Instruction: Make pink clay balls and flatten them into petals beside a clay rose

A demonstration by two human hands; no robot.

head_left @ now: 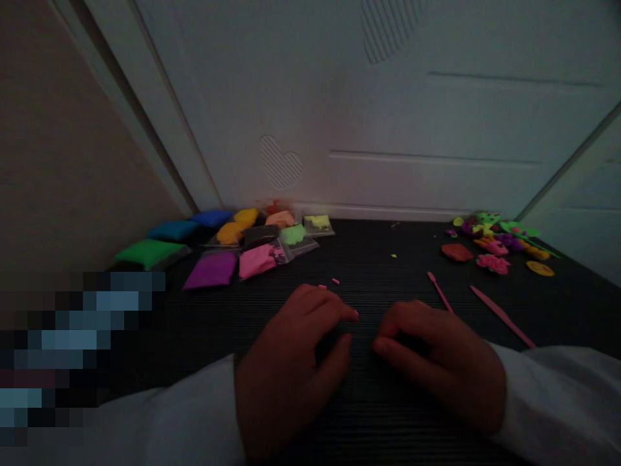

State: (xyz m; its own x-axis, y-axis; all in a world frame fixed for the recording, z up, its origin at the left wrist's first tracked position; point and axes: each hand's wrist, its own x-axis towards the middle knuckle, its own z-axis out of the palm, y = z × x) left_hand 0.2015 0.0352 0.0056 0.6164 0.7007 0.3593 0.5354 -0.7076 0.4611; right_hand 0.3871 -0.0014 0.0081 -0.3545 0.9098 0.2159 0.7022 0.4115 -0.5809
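A: Grip state?

B: Left hand [295, 362]: thumb and forefinger apart, forefinger extended, a pink bit [356, 315] at its tip. Right hand [436, 356]: curled, thumb close to fingers; cannot tell whether anything sits between.

A: Why one fingertip?

B: Judgement: the bit is too small for the whole hand. Two crumbs [336, 281], also pink, lie just beyond the left hand on the black table [369, 265].

A: Tools?

B: Thin stick [440, 292] and longer knife [502, 315], right side, presumably for easy reach.

A: Farther out?

B: Packets [211, 270] far left, small shapes [493, 263] far right; the separation probably keeps soft stock off formed pieces and the near middle free.
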